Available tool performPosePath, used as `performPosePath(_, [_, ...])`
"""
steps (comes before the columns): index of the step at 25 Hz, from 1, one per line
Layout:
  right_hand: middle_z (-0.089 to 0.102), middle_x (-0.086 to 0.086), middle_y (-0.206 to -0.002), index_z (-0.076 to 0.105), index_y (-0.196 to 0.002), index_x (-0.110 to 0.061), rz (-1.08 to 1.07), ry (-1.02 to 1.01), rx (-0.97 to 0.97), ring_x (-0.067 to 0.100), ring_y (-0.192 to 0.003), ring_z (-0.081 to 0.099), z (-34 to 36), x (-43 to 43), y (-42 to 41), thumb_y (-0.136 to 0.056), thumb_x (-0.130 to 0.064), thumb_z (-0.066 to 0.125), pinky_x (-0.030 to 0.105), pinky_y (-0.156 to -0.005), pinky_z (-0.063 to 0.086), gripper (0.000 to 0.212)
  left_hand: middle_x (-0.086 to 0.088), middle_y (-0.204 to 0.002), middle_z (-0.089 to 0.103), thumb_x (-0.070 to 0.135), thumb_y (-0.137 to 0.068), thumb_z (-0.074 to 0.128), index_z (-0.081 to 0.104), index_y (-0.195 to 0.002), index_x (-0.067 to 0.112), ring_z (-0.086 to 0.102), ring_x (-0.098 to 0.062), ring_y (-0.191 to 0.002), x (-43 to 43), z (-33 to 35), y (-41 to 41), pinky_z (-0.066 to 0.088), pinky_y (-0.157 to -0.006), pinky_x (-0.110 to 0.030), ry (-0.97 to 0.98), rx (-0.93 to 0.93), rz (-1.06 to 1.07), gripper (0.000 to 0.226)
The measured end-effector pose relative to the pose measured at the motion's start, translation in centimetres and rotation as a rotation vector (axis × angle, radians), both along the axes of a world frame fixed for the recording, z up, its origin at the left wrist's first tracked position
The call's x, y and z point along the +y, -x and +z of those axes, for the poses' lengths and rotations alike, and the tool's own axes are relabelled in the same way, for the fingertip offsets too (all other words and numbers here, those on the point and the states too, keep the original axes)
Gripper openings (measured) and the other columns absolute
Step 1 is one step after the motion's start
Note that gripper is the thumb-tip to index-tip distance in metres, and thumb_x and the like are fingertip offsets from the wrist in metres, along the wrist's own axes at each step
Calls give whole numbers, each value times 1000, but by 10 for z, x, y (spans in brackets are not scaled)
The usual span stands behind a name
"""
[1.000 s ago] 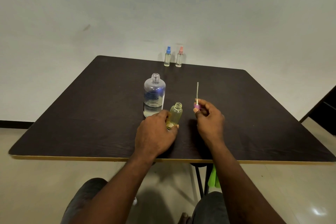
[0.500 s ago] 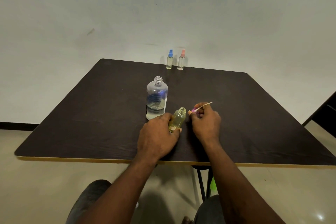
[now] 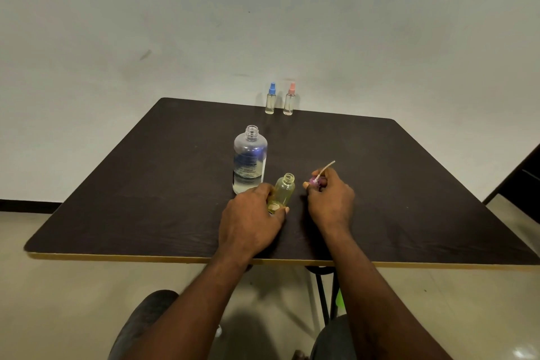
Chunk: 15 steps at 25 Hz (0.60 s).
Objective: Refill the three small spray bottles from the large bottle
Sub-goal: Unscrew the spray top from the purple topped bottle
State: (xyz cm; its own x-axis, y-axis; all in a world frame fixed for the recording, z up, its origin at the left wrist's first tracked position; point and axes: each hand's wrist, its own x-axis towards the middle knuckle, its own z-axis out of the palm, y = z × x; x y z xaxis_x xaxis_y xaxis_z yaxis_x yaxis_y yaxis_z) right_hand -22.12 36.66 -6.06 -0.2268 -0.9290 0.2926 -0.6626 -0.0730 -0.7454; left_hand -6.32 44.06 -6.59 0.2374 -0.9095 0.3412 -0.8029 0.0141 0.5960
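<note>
Three small spray bottles in view. Two of them, one blue-capped bottle (image 3: 271,100) and one pink-capped bottle (image 3: 289,101), stand side by side at the far edge of the table (image 3: 131,184), upper centre of frame. The third, a yellowish bottle (image 3: 283,191), sits open-necked at frame centre, leaning slightly right.

The left hand (image 3: 251,221) has fingers and thumb curled round its lower half. The right hand (image 3: 331,203), just to its right, pinches the purple spray head (image 3: 316,182) in curled fingertips, with the thin tube slanting up and right. The large bottle (image 3: 250,159) stands uncapped just left of and behind the yellowish one, clear liquid low in it. The fill level of the yellowish bottle cannot be told.

Likely risks:
- Both hands are occupied, so the spray head probably has to go down before any pour. Laid loose, it could roll or dirty its tube.
- Wide mouth into a narrow neck means liquid may run down the outside onto the table.
- The large bottle is close to the left knuckles and open, so a careless reach could tip it.
</note>
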Motion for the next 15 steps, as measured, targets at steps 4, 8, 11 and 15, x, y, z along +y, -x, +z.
performPosePath(4, [71,-5,-102,68,-119,-30,9,-1,22,11,-90,66,0,0,0,-93,-28,77,30,-74,55,28,14,-96,73,60,-82,71,65,-110,35,67,-11,-86,1,0,0,60,-75,-38,4,-2,5,38])
performPosePath(8, [70,-7,-100,64,-125,-28,6,13,2,13,-92,66,1,1,0,-88,-29,81,33,-78,56,41,12,-97,74,59,-82,72,66,-110,33,68,-11,-87,0,-1,0,60,-76,-38,10,-5,8,39])
performPosePath(11, [69,-6,-102,61,-128,-28,4,8,4,14,-94,66,2,1,0,-88,-32,81,33,-80,56,45,12,-98,74,59,-83,72,66,-110,33,68,-11,-87,0,-1,0,60,-76,-37,15,-5,7,38])
performPosePath(15, [69,-6,-105,54,-132,-26,-15,7,-42,15,-96,66,4,2,0,-88,-34,81,32,-80,54,52,13,-97,74,59,-82,73,66,-111,34,68,-10,-86,-2,-2,0,60,-76,-36,16,-3,16,39])
